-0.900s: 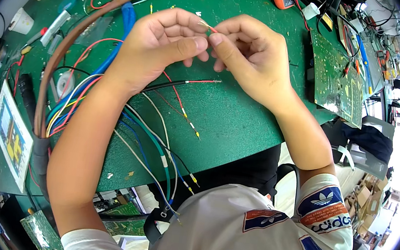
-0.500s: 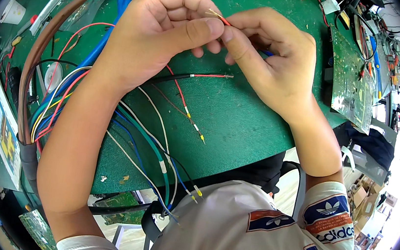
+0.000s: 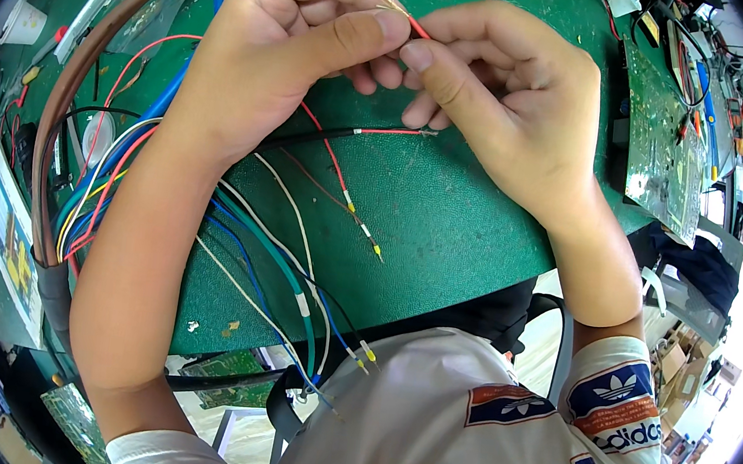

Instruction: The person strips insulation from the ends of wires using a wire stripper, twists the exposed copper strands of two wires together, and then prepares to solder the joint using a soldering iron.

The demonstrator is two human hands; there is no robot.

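Head view: right grip (image 3: pixel 523 112) pinches red wire (image 3: pixel 420 29). Left grip (image 3: pixel 268 55), just beside, touches bare strands (image 3: pixel 393 3); closure unclear.

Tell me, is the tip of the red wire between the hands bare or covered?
Bare: beside the left hand, thin yellowish strands stick out from the coloured covering of the red wire.

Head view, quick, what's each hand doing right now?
Left hand: closed, pinching the red wire near its bare strands.
Right hand: curled at the same wire; whether its grip is closed cannot be told.
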